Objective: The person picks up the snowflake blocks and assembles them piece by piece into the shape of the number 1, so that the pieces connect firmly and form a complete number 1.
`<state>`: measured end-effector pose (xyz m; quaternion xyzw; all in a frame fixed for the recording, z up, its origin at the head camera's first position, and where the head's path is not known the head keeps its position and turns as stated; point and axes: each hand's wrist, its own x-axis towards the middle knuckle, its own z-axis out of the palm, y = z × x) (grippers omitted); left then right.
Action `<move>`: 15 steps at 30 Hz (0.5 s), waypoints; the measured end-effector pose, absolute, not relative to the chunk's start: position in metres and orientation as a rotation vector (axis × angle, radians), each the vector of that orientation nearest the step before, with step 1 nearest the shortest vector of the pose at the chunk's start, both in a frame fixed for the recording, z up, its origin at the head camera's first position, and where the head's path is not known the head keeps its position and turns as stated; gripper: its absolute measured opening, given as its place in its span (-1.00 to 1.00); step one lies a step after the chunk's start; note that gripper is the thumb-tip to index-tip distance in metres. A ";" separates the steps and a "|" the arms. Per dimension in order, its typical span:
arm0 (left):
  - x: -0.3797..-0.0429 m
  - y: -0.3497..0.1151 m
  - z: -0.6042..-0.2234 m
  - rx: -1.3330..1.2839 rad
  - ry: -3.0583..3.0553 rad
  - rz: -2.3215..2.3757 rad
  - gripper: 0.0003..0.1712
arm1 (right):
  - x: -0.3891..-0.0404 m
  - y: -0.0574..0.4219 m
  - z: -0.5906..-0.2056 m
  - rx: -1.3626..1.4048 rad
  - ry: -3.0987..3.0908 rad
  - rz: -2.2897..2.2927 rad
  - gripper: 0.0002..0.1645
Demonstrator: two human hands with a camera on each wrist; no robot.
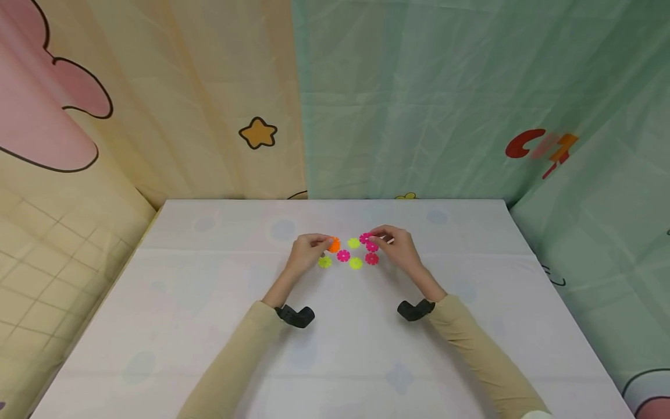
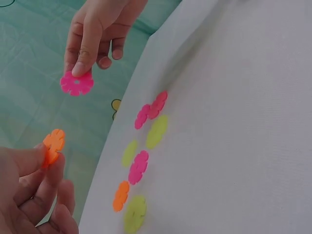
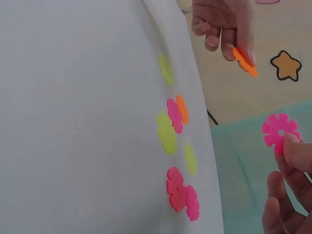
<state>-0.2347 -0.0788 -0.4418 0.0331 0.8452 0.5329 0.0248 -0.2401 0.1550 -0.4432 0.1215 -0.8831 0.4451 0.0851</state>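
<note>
My left hand [image 1: 307,251] pinches an orange flower-shaped disc [image 2: 54,142] between thumb and fingers, raised above the table. The right hand [image 1: 398,247] holds a bright pink flower-shaped disc [image 3: 280,129] by its edge, also in the air. The two held discs are apart, facing each other across a gap. On the table below lie more notched discs: another orange one [image 2: 121,196], a pink one [image 2: 139,167], a yellow-green one [image 2: 135,214], and a reddish-pink one [image 3: 176,189] touching a pink one [image 3: 192,203]. Two further yellow-green discs lie among them.
A white cloth with faint patterns covers the table [image 1: 335,361]. Behind it hang a cream curtain [image 1: 199,105] and a green curtain [image 1: 408,105], close to the table's far edge. Each wrist wears a black camera mount, such as the left one [image 1: 296,316].
</note>
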 end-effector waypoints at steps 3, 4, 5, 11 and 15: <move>-0.235 -0.077 -0.443 0.105 2.592 1.658 -0.70 | -0.240 0.151 -0.443 0.364 -2.642 1.348 -0.78; -0.235 -0.076 -0.443 0.102 2.583 1.664 -0.70 | -0.239 0.150 -0.443 0.365 -2.642 1.357 -0.78; -0.235 -0.076 -0.443 0.101 2.573 1.669 -0.69 | -0.239 0.149 -0.443 0.366 -2.643 1.366 -0.78; -0.236 -0.073 -0.446 0.098 2.511 1.681 -0.68 | -0.241 0.145 -0.440 0.390 -2.628 1.396 -0.78; -0.235 -0.072 -0.445 0.111 2.505 1.677 -0.66 | -0.243 0.141 -0.439 0.411 -2.616 1.426 -0.79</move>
